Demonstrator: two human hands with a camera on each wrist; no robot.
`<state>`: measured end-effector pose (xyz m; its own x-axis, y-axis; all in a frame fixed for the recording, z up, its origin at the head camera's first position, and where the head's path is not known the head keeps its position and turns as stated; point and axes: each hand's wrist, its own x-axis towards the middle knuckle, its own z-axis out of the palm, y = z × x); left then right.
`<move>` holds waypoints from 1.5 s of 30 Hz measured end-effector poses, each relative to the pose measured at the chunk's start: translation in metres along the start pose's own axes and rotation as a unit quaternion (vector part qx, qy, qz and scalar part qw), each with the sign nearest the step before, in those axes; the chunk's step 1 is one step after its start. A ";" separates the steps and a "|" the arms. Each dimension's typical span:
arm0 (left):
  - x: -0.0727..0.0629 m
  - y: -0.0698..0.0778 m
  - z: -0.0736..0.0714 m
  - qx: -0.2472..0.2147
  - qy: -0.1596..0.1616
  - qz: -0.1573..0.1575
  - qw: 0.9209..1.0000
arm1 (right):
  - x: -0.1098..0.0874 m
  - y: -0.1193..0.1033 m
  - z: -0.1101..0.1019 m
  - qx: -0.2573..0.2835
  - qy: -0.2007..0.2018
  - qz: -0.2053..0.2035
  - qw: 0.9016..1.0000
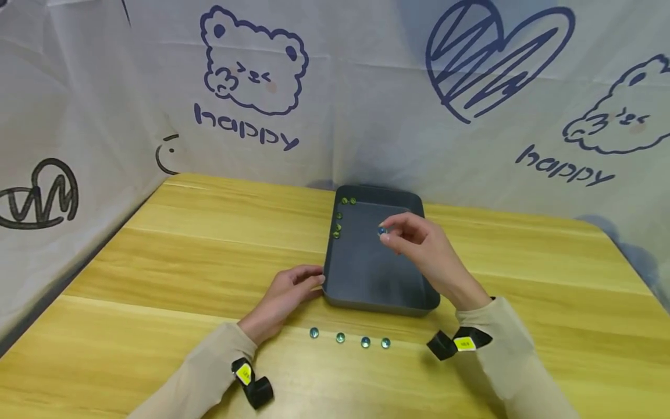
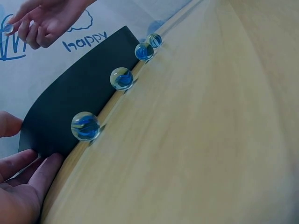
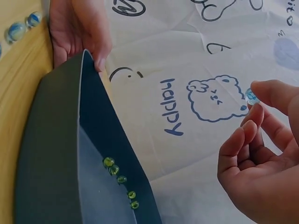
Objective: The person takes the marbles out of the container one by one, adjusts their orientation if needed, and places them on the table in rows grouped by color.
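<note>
My right hand pinches a blue-swirled glass marble between thumb and fingertips, above the grey tray. In the right wrist view the same marble shows at the thumb tip. My left hand touches the tray's near left corner from outside, thumb by the rim and fingers low along the wall. Several yellow-green marbles lie inside the tray along its left and far walls. In front of the tray, several blue-swirled marbles stand in a spaced row on the table.
The wooden table extends around the tray on both sides. A white cloth with marker drawings hangs behind and at the left. Each wrist carries a black strap with a small camera.
</note>
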<state>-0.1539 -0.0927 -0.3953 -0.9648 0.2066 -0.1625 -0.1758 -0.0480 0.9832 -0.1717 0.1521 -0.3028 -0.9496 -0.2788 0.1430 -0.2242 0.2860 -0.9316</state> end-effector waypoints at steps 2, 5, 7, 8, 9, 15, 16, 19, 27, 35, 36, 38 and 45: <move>0.000 0.000 0.000 0.001 -0.003 0.000 1.000 | -0.002 0.002 -0.001 -0.002 0.003 0.000 1.000; 0.000 0.000 0.000 0.004 -0.001 0.000 1.000 | -0.004 0.005 -0.002 -0.015 0.003 0.006 1.000; 0.000 0.000 0.000 0.004 -0.001 0.002 1.000 | -0.006 0.007 -0.003 -0.027 0.001 0.012 1.000; 0.000 -0.001 0.000 0.004 -0.002 0.002 1.000 | -0.007 0.008 -0.004 -0.032 0.001 0.015 0.999; 0.001 -0.001 0.001 0.004 -0.003 0.002 1.000 | -0.008 0.009 -0.005 -0.037 0.000 0.019 0.999; 0.000 0.000 0.001 0.005 -0.003 0.005 1.000 | -0.016 0.013 -0.007 -0.037 -0.010 0.030 0.999; -0.001 0.000 0.000 0.006 -0.001 0.005 1.000 | -0.017 0.013 -0.007 -0.036 -0.013 0.030 0.999; -0.001 0.000 0.000 0.005 -0.002 0.005 1.000 | -0.021 0.014 -0.009 -0.036 -0.019 0.032 0.999; -0.001 0.001 0.000 0.005 0.002 0.004 1.000 | -0.031 0.019 -0.013 -0.048 -0.042 0.048 0.997; -0.001 0.002 0.001 0.006 -0.001 -0.001 1.000 | -0.048 0.025 -0.016 -0.032 -0.061 0.070 0.995; -0.001 0.002 0.001 0.006 -0.002 -0.001 1.000 | -0.051 0.026 -0.016 -0.030 -0.062 0.073 0.995; 0.000 0.002 0.001 0.005 -0.004 0.000 1.000 | -0.056 0.027 -0.017 -0.025 -0.064 0.079 0.995; 0.000 0.001 0.000 0.001 -0.007 -0.002 1.000 | -0.072 0.032 -0.019 -0.014 -0.080 0.093 0.992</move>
<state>-0.1540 -0.0924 -0.3945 -0.9610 0.2215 -0.1654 -0.1797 -0.0459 0.9827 -0.1148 0.1991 -0.3364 -0.9284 -0.3609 -0.0880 -0.0563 0.3708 -0.9270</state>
